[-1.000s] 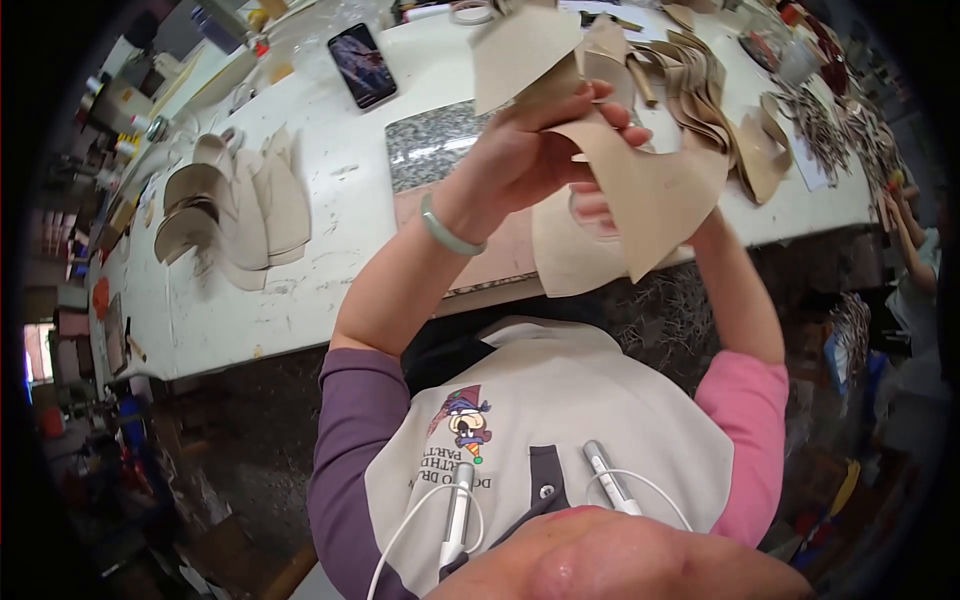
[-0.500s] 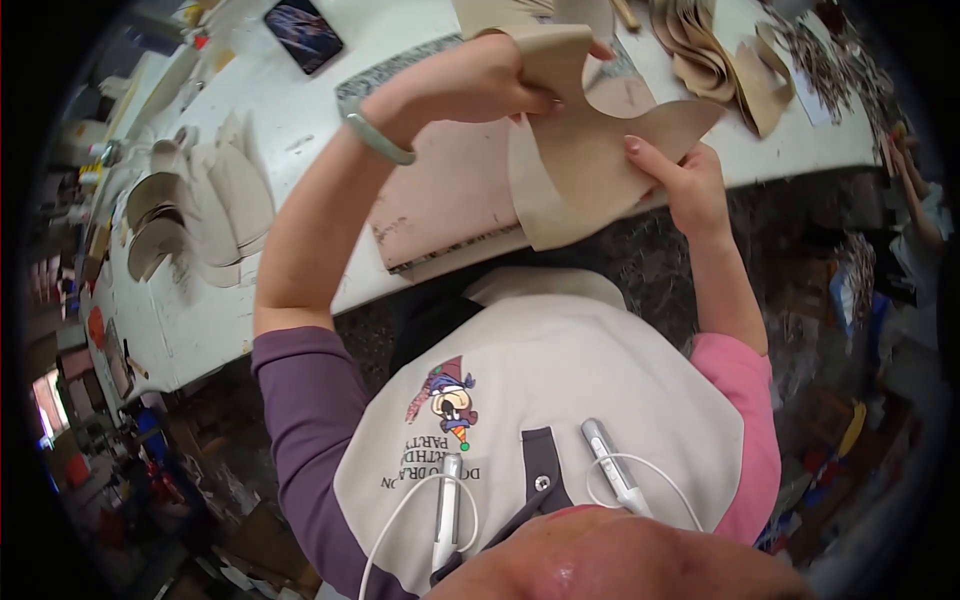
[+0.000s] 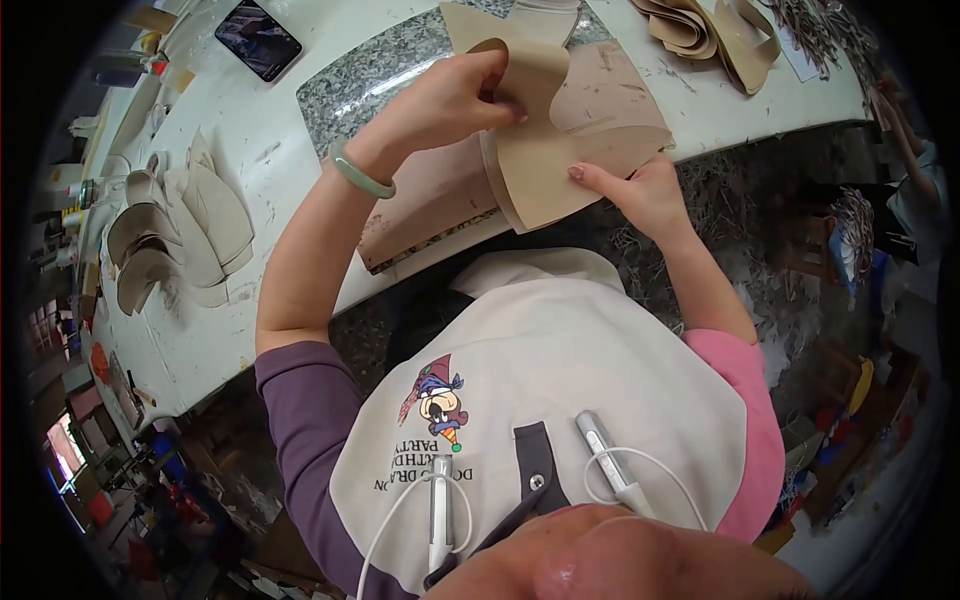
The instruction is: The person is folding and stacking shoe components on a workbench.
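1. a curved tan leather cut-out piece (image 3: 548, 165) was held between both hands, just above a brownish cutting pad (image 3: 440, 195) on a grey speckled granite slab (image 3: 345, 85).
2. the left hand (image 3: 450, 100), with a pale green bangle (image 3: 362, 175) at its wrist, was closed on the folded upper flap, thumb and fingers pinched.
3. the right hand (image 3: 640, 190) was pressed on the lower right edge, fingertips clamped on the leather.
4. by judgement, the fold would be best kept even if the lower edge were pinned flat while the flap was bent slowly.
5. a white worktable (image 3: 280, 200) was seen beneath; stacked tan leather shapes (image 3: 175, 235) lay well left of the left hand, more tan pieces (image 3: 710, 30) beyond the right, a dark phone (image 3: 258, 38) far left.
6. scraps littered the floor (image 3: 760, 230).
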A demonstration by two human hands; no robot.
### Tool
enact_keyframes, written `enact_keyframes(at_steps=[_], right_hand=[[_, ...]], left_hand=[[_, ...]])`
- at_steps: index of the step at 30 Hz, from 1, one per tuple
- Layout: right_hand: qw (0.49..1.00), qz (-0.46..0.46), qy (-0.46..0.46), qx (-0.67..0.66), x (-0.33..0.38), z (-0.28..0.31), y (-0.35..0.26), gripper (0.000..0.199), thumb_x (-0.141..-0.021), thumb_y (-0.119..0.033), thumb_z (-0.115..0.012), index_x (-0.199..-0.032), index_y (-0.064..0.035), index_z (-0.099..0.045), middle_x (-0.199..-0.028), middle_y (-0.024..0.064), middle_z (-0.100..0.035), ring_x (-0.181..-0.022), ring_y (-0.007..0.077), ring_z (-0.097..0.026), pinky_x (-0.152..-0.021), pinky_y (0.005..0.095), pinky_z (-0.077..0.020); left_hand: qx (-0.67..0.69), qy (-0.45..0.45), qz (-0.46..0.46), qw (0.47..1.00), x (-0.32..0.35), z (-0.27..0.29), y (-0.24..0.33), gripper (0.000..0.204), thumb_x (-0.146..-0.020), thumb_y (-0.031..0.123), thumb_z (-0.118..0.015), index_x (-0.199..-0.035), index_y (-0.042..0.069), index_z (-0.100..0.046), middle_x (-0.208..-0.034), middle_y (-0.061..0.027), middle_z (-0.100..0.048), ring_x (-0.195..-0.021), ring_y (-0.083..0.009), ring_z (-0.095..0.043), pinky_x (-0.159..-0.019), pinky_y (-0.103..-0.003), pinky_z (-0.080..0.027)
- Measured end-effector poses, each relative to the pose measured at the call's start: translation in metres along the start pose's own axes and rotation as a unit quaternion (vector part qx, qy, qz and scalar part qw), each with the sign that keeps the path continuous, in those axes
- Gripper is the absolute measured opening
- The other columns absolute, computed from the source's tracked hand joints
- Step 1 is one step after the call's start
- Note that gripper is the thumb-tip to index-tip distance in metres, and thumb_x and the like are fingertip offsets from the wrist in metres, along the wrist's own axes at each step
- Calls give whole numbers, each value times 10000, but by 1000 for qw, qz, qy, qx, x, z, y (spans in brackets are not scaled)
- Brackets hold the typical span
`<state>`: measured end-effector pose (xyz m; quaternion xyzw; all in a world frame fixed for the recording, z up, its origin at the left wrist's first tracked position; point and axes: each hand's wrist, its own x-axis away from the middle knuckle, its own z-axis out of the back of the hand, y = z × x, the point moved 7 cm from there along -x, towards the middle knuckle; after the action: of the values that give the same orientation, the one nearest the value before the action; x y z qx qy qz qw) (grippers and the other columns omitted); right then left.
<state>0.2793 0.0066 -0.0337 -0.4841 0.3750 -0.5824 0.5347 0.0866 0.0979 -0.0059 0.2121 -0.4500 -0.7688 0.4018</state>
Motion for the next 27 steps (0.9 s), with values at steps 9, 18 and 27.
enact_keyframes(at_steps=[9,18,27], right_hand=[[998,-2,4,68,-1,-2,9,304,-745,-119,-779,-948,79,-671,-845,117,-707,-704,153,-649,-633,230,-523],[998,-8,-1,-64,-3,-3,0,334,-737,-77,-779,-1001,80,-649,-898,125,-703,-749,158,-652,-672,238,-533],[999,-28,4,-22,0,-7,4,338,-728,-16,-777,-1025,74,-643,-922,123,-701,-768,156,-654,-691,240,-546]], left_hand=[[-103,-15,14,995,1,-8,-3,232,-779,86,-736,-938,-37,-619,-789,-88,-652,-649,-153,-562,-622,-257,-472],[-14,-10,10,1000,-5,-2,-20,244,-753,139,-745,-821,-20,-573,-735,-90,-615,-606,-203,-523,-583,-297,-448],[-74,-15,-5,997,-3,-6,-16,238,-758,129,-748,-818,-18,-571,-749,-93,-622,-613,-205,-527,-598,-308,-452]])
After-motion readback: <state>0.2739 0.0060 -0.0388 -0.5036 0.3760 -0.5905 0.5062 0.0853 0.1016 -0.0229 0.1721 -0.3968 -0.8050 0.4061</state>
